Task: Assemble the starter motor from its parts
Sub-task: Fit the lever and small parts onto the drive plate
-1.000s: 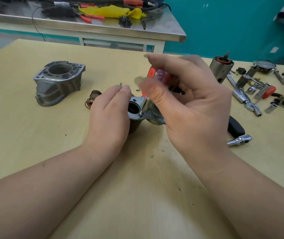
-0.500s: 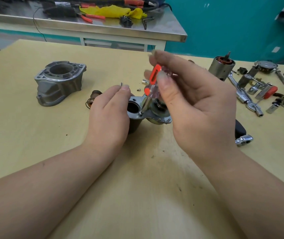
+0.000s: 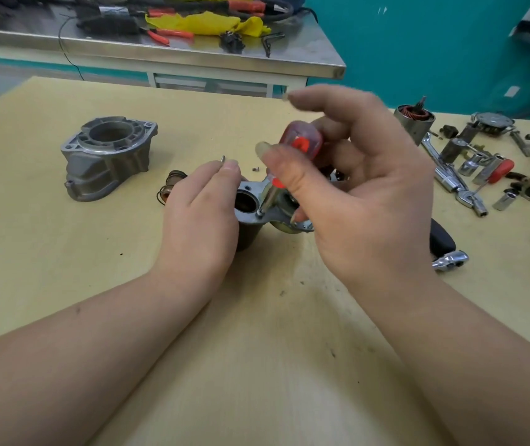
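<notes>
Starter motor subassembly: a metal flange plate (image 3: 259,201) on a dark cylindrical body stands upright at the centre of the desk (image 3: 257,349), placed so its screw holes face up to the tool.
Right grip: the right hand (image 3: 353,201) pinches the red, clear-handled screwdriver (image 3: 300,144) between thumb and curled fingers, index finger lifted clear; a fingertip hold of this kind suits spinning the handle rather than bearing down hard.
Screwdriver tip: the shank slants down to a screw (image 3: 260,213) on the near edge of the flange, apparently seated in its head.
Left grip: the left hand (image 3: 204,214) wraps the left side of the body, fingers curled over the flange rim, probably to stop the part turning with the screw.
Spare fasteners: a small pin (image 3: 222,158) and a loose screw (image 3: 255,169) lie just beyond the flange, near enough for the next fixing.
Waiting parts: the grey cast nose housing (image 3: 109,159) sits to the left, a copper-coloured pinion and spring (image 3: 170,188) between it and the left hand, and the armature (image 3: 413,122) stands to the right.
Tools: wrenches and sockets (image 3: 450,181) are spread along the right edge, a ratchet (image 3: 447,252) behind the right wrist.
Stage: judged as mid-assembly, with the flange being fastened and the housing not yet fitted.
</notes>
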{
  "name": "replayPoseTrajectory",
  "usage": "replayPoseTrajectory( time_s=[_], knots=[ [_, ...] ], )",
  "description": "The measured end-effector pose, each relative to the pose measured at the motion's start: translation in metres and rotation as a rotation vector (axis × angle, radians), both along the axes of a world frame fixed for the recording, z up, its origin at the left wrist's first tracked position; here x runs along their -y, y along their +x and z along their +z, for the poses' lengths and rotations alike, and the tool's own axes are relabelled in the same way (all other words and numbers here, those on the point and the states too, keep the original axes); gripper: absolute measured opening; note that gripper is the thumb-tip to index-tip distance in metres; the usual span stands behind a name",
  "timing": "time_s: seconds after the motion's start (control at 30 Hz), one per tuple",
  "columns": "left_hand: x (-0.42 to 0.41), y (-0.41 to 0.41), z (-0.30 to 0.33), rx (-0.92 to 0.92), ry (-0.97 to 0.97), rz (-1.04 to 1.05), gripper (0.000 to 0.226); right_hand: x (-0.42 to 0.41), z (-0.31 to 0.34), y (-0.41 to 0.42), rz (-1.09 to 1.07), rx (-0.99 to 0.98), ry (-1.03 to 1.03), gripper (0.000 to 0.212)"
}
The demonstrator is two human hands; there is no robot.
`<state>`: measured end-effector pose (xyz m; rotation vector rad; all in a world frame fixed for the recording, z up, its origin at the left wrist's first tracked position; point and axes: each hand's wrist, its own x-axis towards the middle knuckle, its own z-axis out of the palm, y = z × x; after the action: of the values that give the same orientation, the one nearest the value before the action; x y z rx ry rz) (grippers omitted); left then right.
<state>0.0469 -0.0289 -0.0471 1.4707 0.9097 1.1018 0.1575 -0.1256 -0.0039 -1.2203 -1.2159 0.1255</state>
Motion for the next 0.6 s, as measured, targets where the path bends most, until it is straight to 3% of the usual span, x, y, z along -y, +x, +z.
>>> replayPoseTrajectory(
  time_s=[0.27, 0.43, 0.6],
  knots=[
    [0.0022, 0.0002, 0.003, 0.053, -0.051, -0.019, 0.041, 0.0019, -0.002, 0.0027, 0.103, -0.108, -0.012, 0.027],
    [0.0017, 0.0002, 0.0026, -0.003, -0.003, -0.005, 0.038, 0.0004, -0.001, 0.0038, 0.036, -0.019, 0.016, 0.025],
    [0.0028, 0.0009, 0.0022, 0.034, -0.075, 0.0, 0.039, 0.0052, -0.0006, 0.0015, 0.129, -0.142, -0.016, 0.026]
  ],
)
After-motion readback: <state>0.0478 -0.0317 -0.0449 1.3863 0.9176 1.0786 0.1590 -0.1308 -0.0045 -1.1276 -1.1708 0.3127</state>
